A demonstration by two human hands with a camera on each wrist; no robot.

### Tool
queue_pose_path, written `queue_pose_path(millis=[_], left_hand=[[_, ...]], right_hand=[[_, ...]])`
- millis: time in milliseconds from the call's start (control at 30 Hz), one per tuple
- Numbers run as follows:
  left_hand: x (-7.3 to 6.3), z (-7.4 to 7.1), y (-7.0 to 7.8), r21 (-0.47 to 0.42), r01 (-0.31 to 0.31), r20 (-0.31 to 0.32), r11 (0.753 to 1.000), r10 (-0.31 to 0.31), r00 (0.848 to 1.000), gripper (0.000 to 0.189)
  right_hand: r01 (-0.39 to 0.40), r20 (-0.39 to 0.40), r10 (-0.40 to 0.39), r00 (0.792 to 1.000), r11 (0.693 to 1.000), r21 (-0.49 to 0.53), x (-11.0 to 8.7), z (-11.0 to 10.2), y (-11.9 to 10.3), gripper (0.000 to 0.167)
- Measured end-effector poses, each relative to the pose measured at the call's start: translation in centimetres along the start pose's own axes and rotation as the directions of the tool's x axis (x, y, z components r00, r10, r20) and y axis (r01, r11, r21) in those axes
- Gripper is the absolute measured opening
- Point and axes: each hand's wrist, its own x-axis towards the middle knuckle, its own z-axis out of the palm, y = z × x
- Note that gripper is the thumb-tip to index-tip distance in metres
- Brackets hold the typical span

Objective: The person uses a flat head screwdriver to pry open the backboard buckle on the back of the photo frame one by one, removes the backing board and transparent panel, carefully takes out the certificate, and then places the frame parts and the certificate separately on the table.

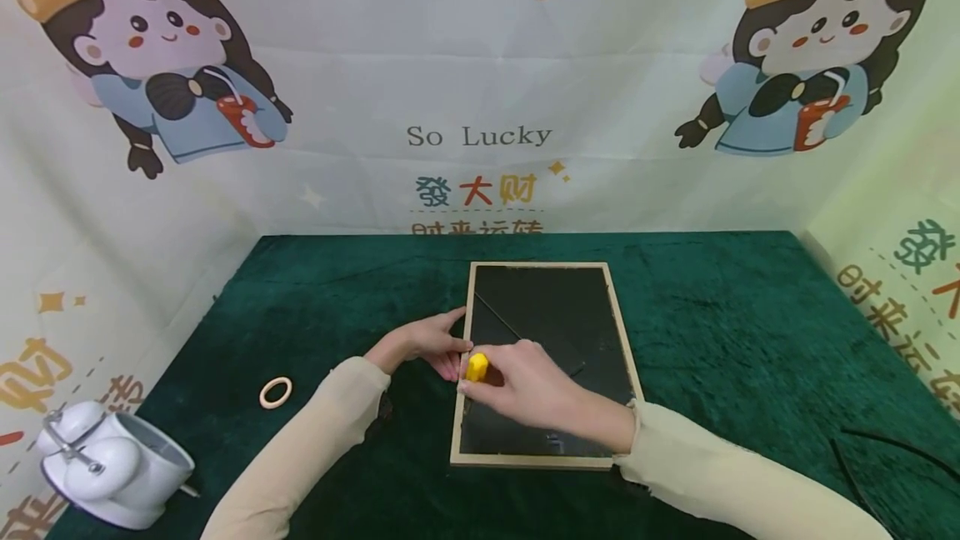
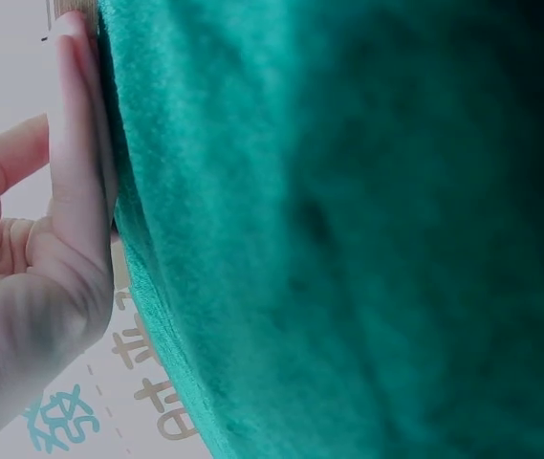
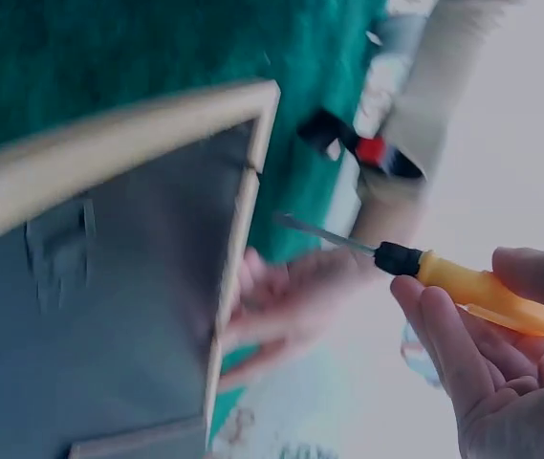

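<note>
A picture frame [image 1: 622,319] with a pale wooden rim and a black backing board [image 1: 555,298] lies on the green cloth, backing side up. My left hand [image 1: 431,338] is at its left edge, fingers fairly straight and touching the rim; the left wrist view shows these fingers [image 2: 76,143] extended along the cloth's surface. In my right hand [image 1: 528,386] I grip a screwdriver [image 3: 482,292] by its yellow handle. Its metal shaft points toward the frame's left rim, with the tip apart from the wood in the right wrist view. A small fitting [image 3: 61,249] shows on the backing.
At the left front stands a white twin-bell alarm clock [image 1: 120,465]. Between it and my left arm lies a wooden ring [image 1: 276,392]. Black cord-like strips [image 1: 900,440] lie at the right front. A printed curtain [image 1: 480,90] rises behind the table.
</note>
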Motion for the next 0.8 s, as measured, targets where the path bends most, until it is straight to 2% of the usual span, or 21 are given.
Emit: queue_pose_path(millis=[67,167,233,300,367,433,567,633,667,800], left_hand=[[0.0,0.0,0.0,-0.011,0.003,0.003,1.0,-0.003,1.0,0.074],[0.1,0.0,0.1,-0.022,-0.008,0.012,1.0,0.009,1.0,0.074],[0.1,0.0,0.0,-0.027,-0.021,0.019,0.999,0.022,1.0,0.073],[0.0,0.0,-0.1,-0.029,-0.037,0.027,0.999,0.038,0.999,0.072],[0.0,0.1,-0.1,-0.028,-0.049,0.03,0.998,0.05,0.998,0.071],[-0.1,0.1,-0.1,-0.023,-0.058,0.028,0.998,0.058,0.998,0.07],[-0.3,0.1,-0.1,-0.018,-0.065,0.013,0.998,0.065,0.998,0.071],[-0.4,0.1,-0.2,-0.018,-0.063,0.009,0.998,0.063,0.998,0.073],[-0.5,0.1,-0.2,-0.02,-0.06,0.007,0.998,0.06,0.998,0.074],[-0.6,0.1,-0.3,-0.021,-0.055,0.004,0.998,0.055,0.998,0.077]], right_hand=[[-0.023,-0.055,0.025,0.998,0.999,0.034,-0.3,-1.2,0.5,0.013],[-0.087,-0.134,0.103,0.986,0.989,0.117,-0.9,-3.2,1.8,0.015],[-0.142,-0.162,0.174,0.971,0.971,0.192,-1.5,-4.5,3.0,0.02],[-0.208,-0.168,0.259,0.951,0.939,0.274,-2.3,-5.5,4.4,0.029],[-0.283,-0.155,0.354,0.922,0.891,0.354,-3.2,-6.4,5.9,0.037],[-0.357,-0.138,0.451,0.882,0.83,0.428,-4.2,-7.1,7.6,0.045],[-0.474,-0.126,0.613,0.78,0.71,0.521,-6.3,-6.6,15.7,0.054],[-0.518,-0.103,0.673,0.733,0.65,0.556,-7.3,-6.5,18.0,0.059],[-0.53,-0.09,0.69,0.718,0.626,0.572,-7.7,-6.5,18.7,0.061],[-0.564,-0.008,0.725,0.689,0.543,0.622,-8.5,-7.6,15.3,0.06]])
